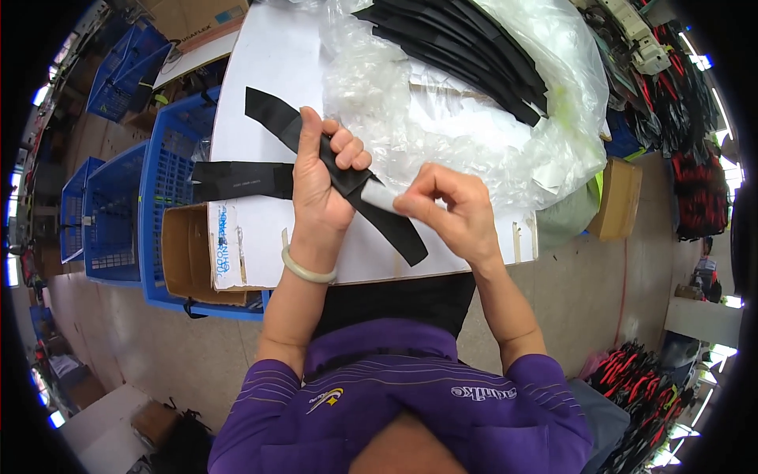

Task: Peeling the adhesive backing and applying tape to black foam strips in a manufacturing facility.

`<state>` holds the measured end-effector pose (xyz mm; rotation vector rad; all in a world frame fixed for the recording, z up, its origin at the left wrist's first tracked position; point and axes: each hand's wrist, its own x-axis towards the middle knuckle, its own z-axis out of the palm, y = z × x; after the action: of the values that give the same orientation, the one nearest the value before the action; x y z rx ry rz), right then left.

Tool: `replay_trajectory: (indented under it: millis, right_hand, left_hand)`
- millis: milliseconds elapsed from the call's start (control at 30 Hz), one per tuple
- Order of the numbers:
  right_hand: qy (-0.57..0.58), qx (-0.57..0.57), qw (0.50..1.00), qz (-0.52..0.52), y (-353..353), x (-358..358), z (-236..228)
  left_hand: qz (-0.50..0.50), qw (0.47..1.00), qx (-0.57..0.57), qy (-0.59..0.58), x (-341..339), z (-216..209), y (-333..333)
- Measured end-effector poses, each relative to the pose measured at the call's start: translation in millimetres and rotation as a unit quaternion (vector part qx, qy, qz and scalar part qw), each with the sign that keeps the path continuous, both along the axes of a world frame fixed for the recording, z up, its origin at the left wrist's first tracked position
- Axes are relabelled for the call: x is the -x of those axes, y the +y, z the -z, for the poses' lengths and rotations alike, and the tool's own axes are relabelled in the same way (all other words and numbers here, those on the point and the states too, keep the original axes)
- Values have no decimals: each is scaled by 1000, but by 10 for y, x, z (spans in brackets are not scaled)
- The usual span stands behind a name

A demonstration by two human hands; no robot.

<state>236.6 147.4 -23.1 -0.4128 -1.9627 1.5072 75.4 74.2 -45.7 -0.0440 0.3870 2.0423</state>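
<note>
Gripping black fabric strip (400, 234), left hand (322, 175) curled round its middle.
Right hand (452, 210) pinches white strip (380, 195) at right end, thumb to fingers.

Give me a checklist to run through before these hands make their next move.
1. Left hand has a firm hold on the black strip: ok, thumb up and fingers curled around it.
2. Right hand has the pale piece: ok, its end is pinched between thumb and finger.
3. Pale piece is free of the black strip: cannot tell, they overlap.
4. Second strip lies wholly within the white table: not ok, its left end juts past the edge.
5. Stacked strips are apart from both hands: ok, they lie farther up with the clear plastic.
</note>
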Motion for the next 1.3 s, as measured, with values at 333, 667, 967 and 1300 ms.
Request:
replay_trajectory:
  millis: [333,667,967,1300]
  right_hand:
    - [-4,-222,973,61,-55,94,40]
    - [56,-404,907,106,-102,121,105]
    - [40,-346,928,131,-274,167,85]
    - [-34,-293,952,76,-275,-123,-60]
  left_hand:
    - [-23,1000,-1,12,-127,-93,-8]
    - [-45,996,56,44,-143,-87,-21]
    - [-61,994,74,50,-252,-138,18]
    - [-74,996,25,51,-168,-126,-17]
